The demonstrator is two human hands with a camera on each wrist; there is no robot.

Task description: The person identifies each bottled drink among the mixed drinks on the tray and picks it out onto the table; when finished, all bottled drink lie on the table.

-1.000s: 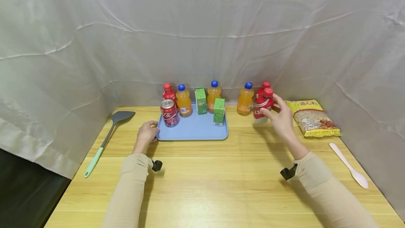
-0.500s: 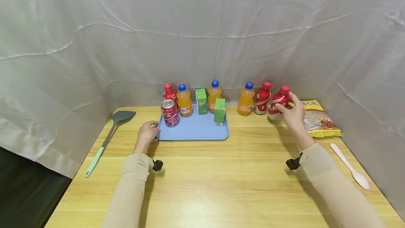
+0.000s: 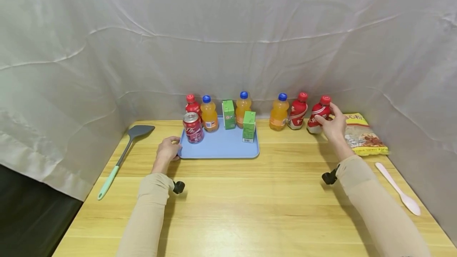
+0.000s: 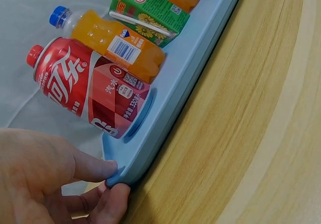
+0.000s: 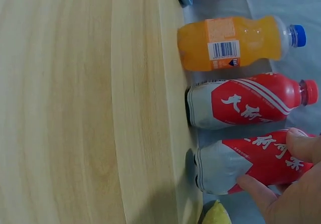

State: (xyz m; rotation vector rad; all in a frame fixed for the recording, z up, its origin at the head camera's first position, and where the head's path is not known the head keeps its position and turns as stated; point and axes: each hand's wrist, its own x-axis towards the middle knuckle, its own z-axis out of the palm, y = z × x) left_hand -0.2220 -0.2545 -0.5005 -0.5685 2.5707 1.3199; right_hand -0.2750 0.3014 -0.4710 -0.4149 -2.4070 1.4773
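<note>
My left hand pinches the near left corner of a blue tray, thumb on the rim and fingers beneath, as the left wrist view shows. On the tray stand a red soda can, a red-capped bottle behind it, orange soda bottles and green drink cartons. My right hand holds a red-labelled cola bottle, thumb and fingers around its label. The bottle leans slightly, its base close over the table. Left of it stand a matching cola bottle and an orange soda bottle.
A yellow bag of pasta lies at the right, partly behind my right hand. Nearer lies a pale pink spoon. On the far left is a spatula with a mint handle. A grey cloth hangs behind the wooden table.
My right hand has carried the cola bottle rightward, from in front of the matching bottle to beside it near the pasta bag. My left hand stays at the tray corner.
</note>
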